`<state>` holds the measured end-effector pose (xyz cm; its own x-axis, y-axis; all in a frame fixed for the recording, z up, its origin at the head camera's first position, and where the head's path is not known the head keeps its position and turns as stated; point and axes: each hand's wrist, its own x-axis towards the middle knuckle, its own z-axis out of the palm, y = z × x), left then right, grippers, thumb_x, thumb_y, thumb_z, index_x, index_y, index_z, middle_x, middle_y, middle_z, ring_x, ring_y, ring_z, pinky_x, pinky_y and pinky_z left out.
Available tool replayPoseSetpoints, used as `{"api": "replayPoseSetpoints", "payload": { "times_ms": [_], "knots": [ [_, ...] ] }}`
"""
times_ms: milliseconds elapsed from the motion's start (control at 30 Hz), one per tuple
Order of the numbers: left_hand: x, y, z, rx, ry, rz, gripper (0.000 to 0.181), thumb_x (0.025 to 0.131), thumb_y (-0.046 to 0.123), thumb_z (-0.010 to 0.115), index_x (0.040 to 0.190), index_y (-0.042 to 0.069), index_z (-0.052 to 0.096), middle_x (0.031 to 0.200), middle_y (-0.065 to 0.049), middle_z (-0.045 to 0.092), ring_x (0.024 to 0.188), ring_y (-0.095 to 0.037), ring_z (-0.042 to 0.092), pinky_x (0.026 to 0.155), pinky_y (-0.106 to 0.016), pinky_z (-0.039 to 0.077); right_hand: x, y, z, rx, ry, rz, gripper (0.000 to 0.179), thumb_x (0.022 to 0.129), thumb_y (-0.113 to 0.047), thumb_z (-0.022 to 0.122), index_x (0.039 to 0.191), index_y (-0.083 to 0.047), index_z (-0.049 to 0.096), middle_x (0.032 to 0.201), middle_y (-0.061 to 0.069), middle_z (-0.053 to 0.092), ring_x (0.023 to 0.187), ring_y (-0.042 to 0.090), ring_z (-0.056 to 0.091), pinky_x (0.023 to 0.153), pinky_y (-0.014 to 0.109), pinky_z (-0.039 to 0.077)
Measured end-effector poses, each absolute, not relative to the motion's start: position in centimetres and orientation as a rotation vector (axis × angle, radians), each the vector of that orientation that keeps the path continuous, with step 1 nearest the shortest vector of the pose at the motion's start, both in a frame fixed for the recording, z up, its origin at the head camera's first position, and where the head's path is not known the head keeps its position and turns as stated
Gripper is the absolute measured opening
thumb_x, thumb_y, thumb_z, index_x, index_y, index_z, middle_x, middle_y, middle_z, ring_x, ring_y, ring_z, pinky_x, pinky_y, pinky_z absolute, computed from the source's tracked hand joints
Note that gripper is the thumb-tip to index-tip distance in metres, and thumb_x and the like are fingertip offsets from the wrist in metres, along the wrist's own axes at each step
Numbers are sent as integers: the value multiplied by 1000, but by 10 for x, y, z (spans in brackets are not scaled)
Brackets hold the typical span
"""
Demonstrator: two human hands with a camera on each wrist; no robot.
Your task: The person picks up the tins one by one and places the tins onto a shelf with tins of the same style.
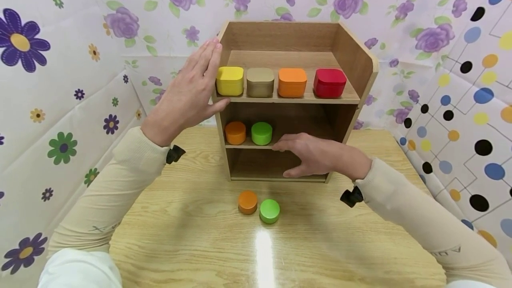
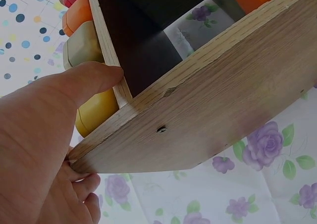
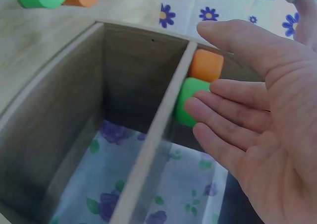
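A small three-level wooden shelf (image 1: 286, 39) stands on the table. My left hand (image 1: 190, 83) holds its upper left side, thumb across the front edge and fingers outside the side panel (image 2: 198, 105). Beside the thumb, a yellow lidded box (image 1: 230, 81) stands on the top level. In front of the middle level is my right hand (image 1: 310, 152), with fingers extended and nothing held. Its fingertips are close to a green round lidded container (image 1: 262, 134); whether they touch it I cannot tell. An orange round container (image 1: 235, 133) stands left of the green one.
Further along the top level stand an olive box (image 1: 260, 82), an orange box (image 1: 292, 83) and a red box (image 1: 330, 83). On the table (image 1: 192, 234) before the shelf lie another orange round container (image 1: 247, 202) and another green one (image 1: 270, 211). Patterned cloth surrounds the table.
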<state>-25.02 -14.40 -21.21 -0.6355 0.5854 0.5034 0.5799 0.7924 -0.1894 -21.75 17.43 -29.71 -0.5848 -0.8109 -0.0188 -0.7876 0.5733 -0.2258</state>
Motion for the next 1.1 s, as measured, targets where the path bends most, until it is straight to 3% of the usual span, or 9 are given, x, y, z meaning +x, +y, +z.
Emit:
{"api": "replayPoseSetpoints", "payload": {
  "times_ms": [233,1100],
  "knots": [
    [-250,-143,-212,-864,-2427,7,112,93,37,79,166,-9,8,176,-26,11,165,-40,14,138,-43,8,-209,174,-318,-1345,2611,-277,64,92,-26,83,146,-1,59,146,15,64,133,31,64,111,44,57],
    [-249,-143,-213,-877,-2401,-13,112,92,35,82,165,-9,9,175,-28,14,165,-41,15,138,-45,10,-205,159,-405,-1336,2490,-296,63,91,-27,82,143,0,61,146,14,64,135,27,63,113,39,56]
  ]
}}
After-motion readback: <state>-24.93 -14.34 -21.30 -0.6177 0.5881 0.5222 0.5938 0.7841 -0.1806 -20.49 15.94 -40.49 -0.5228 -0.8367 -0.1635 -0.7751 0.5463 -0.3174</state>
